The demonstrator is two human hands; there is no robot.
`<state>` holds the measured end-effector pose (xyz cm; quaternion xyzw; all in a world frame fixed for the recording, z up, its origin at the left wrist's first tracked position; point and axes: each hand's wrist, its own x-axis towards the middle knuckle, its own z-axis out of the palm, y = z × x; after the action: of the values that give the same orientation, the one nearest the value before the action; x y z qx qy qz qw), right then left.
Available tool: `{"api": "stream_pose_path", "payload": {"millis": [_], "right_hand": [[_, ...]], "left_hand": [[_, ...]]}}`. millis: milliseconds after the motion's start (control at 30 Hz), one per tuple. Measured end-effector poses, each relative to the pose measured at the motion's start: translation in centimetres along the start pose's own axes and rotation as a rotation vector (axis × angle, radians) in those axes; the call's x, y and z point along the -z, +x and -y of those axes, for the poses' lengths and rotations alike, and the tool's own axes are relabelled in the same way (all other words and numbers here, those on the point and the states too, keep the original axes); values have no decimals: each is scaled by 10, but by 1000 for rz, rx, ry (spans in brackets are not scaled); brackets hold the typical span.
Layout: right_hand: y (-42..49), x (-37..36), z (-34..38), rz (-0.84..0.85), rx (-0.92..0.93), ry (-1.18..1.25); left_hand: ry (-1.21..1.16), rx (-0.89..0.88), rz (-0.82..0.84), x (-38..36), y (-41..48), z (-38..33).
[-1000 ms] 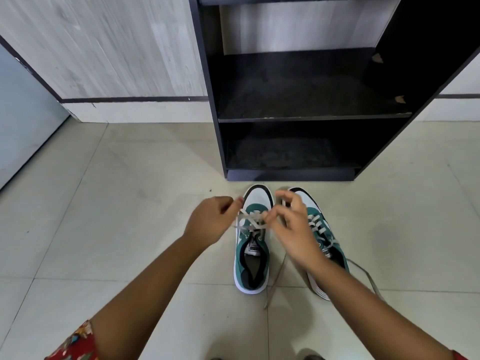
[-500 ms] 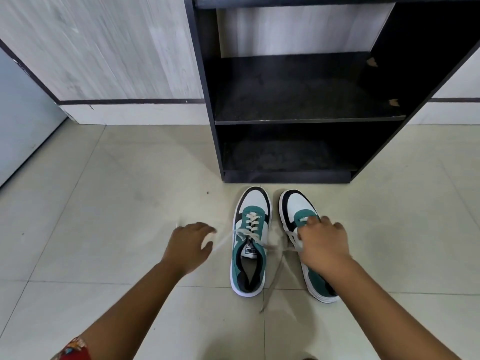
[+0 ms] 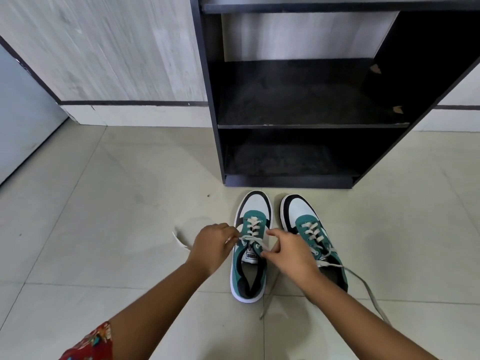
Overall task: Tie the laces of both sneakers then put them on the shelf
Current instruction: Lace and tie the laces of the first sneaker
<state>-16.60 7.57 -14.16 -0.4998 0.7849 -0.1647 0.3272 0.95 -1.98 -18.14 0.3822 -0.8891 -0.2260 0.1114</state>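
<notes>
Two teal, white and black sneakers stand side by side on the floor, toes toward the shelf. My left hand point(image 3: 213, 247) pinches one lace of the left sneaker point(image 3: 251, 266) at its left side; the lace end trails out to the left on the floor. My right hand point(image 3: 291, 253) pinches the other lace of that sneaker near the tongue, and its loose end hangs down toward me. The right sneaker point(image 3: 301, 216) sits partly under my right wrist, its laces untied, one running off to the right over the tiles.
A black open shelf unit point(image 3: 311, 124) stands just beyond the sneakers, with a low shelf and a middle shelf, both bare. A pale wood-look wall point(image 3: 104, 48) runs behind it. A grey door point(image 3: 23, 120) is at far left. Beige floor tiles point(image 3: 104, 203) surround the shoes.
Both hands have come back in to the left sneaker after pulling its laces outward. The right hand has left the right sneaker and now pinches a lace by the left sneaker's tongue.
</notes>
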Motion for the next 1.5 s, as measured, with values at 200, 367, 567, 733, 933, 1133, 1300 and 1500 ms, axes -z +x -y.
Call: {"api": "stream_pose_path", "payload": {"millis": [200,367,567,733,933,1133,1300,1500], "right_hand": [[-2,17,-23,19,-37,-222],[-2,0,-9,138,114,-403],[0,-6,-5,23,110,-256],[6,-6,-4,-2,126,-231],[2,-7,-22,17,42,-145],[5,-7,-23,72,30,-134],[3,2,-22,187,27,162],[-1,-8,-7,143,111,678]], "left_hand": [[114,34,-16,3,-21,22],[-189,145,137,-2,-25,9],[-52,113,86,-1,-24,-2],[24,89,54,-4,-14,-4],[374,-49,57,-10,-20,6],[256,62,107,-7,-20,2],[-105,177,70,1,-19,4],[-1018,604,132,20,-5,-26]]}}
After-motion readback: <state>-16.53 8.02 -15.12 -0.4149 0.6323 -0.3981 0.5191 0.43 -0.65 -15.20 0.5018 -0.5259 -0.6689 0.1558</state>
